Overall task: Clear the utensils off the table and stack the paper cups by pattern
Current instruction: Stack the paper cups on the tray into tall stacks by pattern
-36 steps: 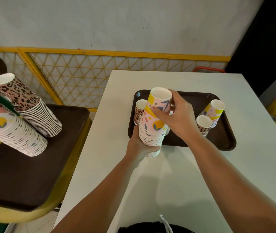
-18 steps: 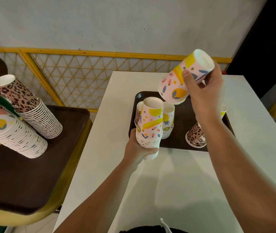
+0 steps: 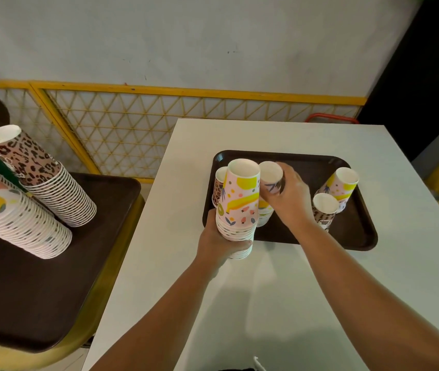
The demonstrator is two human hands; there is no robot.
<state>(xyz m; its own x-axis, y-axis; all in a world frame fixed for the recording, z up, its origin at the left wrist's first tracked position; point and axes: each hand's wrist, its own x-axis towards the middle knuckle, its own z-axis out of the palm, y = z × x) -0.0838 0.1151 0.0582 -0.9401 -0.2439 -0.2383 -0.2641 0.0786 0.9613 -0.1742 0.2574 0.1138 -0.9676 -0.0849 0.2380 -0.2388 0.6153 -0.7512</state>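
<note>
now left hand (image 3: 217, 243) holds cup stack (image 3: 239, 207) upright, mouth up.

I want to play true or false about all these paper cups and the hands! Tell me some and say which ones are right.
1. The left hand holds a stack of fruit-pattern cups. True.
2. The right hand is empty. False: it grips a cup over the brown tray.
3. A leopard-pattern cup stands on the tray's right side. True.
4. The tall leopard-pattern stack stands on the white table. False: it is on the separate dark tray at the left.
5. The cups on the brown tray lie on their sides. False: those visible stand mouth-up.
</note>
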